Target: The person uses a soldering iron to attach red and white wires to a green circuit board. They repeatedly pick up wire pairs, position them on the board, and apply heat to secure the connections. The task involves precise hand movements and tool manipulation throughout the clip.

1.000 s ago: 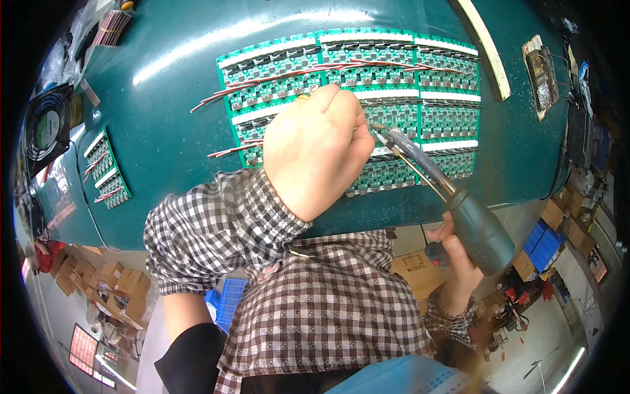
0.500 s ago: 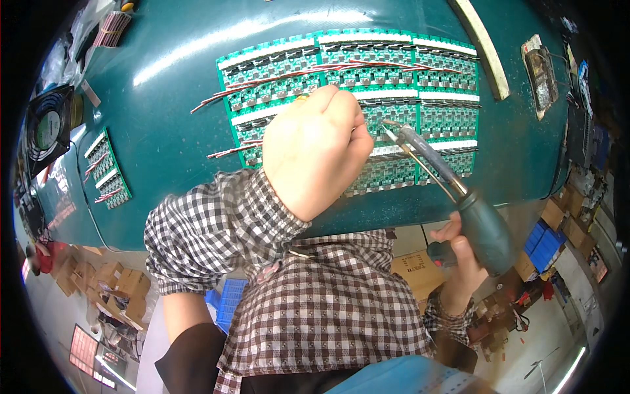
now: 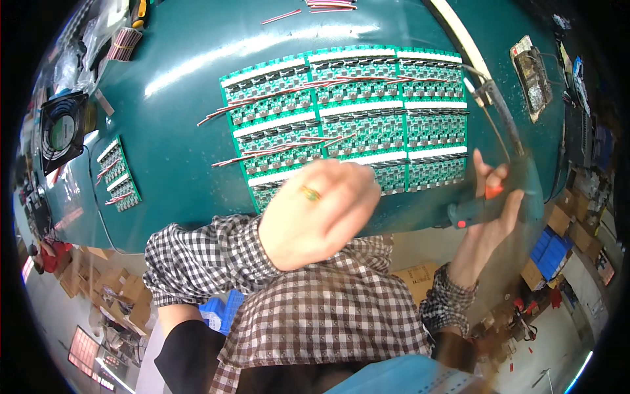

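A panel of green circuit boards [image 3: 357,136] lies on the green work surface, with white strips and rows of small parts. Several thin red, white and black wires [image 3: 262,98] lie across its rows. Over the panel's near edge is my left hand [image 3: 320,211], slightly blurred, with its fingers curled down; whatever they may hold is hidden. My right hand [image 3: 500,207] grips a green-handled soldering gun [image 3: 527,180] at the panel's right. Its metal barrel and thin side tube point up and away, the tip apart from the boards, beside a pale curved bar [image 3: 462,36].
A smaller board strip [image 3: 118,174] with wires lies at the left, near a black fan [image 3: 62,131]. Wire bundles sit at the far edge [image 3: 331,5] and far left [image 3: 125,44]. A worn metal holder [image 3: 531,79] stands at the right. Cardboard boxes [image 3: 118,295] are beyond the table.
My left hand has drawn back toward me from the middle of the boards. The soldering gun has swung right, its tip lifting away from the panel. The view has shifted slightly.
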Tool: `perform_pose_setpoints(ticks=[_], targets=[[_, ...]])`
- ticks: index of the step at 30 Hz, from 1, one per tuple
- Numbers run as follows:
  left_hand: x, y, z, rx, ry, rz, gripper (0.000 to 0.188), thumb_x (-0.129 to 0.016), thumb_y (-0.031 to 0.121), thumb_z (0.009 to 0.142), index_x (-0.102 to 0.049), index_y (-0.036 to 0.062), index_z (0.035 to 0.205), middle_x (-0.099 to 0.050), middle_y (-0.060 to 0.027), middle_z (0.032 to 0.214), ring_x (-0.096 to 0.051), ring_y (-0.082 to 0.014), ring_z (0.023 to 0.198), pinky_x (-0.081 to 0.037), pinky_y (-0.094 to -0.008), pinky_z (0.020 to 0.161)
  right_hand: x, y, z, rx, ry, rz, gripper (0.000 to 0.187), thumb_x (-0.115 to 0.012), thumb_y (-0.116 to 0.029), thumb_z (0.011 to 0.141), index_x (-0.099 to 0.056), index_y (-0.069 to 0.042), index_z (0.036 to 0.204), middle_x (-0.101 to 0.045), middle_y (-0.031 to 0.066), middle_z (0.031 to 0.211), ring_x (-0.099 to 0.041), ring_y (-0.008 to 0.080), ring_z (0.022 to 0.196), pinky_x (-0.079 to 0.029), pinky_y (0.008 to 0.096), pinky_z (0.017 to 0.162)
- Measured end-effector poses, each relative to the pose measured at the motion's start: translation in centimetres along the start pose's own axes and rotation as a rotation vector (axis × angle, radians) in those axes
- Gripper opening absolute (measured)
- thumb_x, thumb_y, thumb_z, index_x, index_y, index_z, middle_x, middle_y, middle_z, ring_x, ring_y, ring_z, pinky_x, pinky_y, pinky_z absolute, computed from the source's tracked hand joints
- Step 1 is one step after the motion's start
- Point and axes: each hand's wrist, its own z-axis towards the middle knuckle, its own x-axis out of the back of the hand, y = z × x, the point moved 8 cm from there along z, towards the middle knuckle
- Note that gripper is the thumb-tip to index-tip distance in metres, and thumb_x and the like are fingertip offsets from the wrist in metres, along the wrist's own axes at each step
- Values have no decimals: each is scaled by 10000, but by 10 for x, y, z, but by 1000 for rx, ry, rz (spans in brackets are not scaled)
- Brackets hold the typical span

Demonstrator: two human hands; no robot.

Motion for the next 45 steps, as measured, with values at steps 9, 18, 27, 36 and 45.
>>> perform_pose_setpoints(ticks=[9,18,27,36,45], targets=[[-37,-3,-20,-60,-371,55,450,-504,102,815,-525,14,1256,-436,-121,1398,-389,-254,1325,-326,-418,1089,-15,27,9,-3,22,-75,646,-658,-398,842,-480,75,1244,-630,102,967,-626,248,943,-468,400,927],[59,-35,27,237,30,-354,326,-634,-86,721,-624,26,1027,-640,-125,1022,-624,-277,965,-492,-369,857,0,22,12,-10,-25,59,434,-579,-344,907,-516,-3,1168,-582,58,956,-607,264,929,-234,525,1132],[47,-213,52,704,45,90,133,-660,141,799,-634,26,861,-552,-64,784,-567,-189,701,-466,-310,664,3,25,9,-50,116,131,438,-578,-372,903,-527,19,1093,-579,68,922,-617,242,872,-310,535,1088],[61,-176,51,596,262,-18,143,-669,137,832,-610,9,860,-601,-45,782,-481,-98,579,-430,-254,554,8,24,7,-47,117,163,438,-570,-384,905,-527,13,1084,-583,65,923,-616,229,862,-323,522,1083],[50,-188,54,541,185,119,155,-647,181,825,-655,33,873,-654,-112,818,-629,-236,688,-496,-343,650,0,24,8,-15,120,99,410,-543,-379,921,-538,15,1034,-603,66,820,-622,210,838,-336,493,1077]])
